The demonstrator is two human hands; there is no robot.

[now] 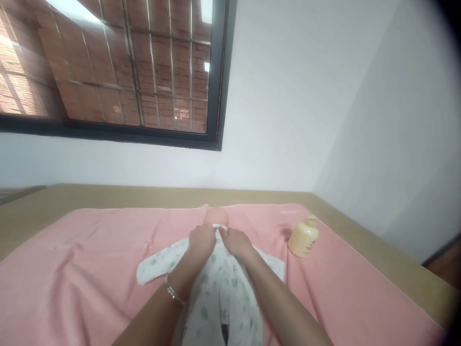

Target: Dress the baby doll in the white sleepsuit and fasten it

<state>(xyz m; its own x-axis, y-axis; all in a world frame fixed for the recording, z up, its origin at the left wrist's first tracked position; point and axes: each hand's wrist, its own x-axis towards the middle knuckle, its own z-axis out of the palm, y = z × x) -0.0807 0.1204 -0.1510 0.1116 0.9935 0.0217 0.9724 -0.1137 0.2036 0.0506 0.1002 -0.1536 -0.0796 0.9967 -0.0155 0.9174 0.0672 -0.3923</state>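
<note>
A white baby garment with small green prints [216, 283] lies spread on a pink blanket, its long sleeves stretched out to both sides. Just beyond its collar shows the rounded, bald top of a head, like a baby doll's [217, 215]; the rest is hidden. My left hand [202, 240], with a bracelet on the wrist, is closed on the left side of the garment's neckline. On the other side of the neckline, my right hand [236, 241] pinches the cloth close to the left one. Lower down, the front edges part around a narrow dark gap.
The pink blanket [104, 269] has folds at the left and covers a tan surface [173, 194]. A pale yellow bottle [303, 238] stands at the right. Behind are a white wall [288, 96] and a barred window [162, 67].
</note>
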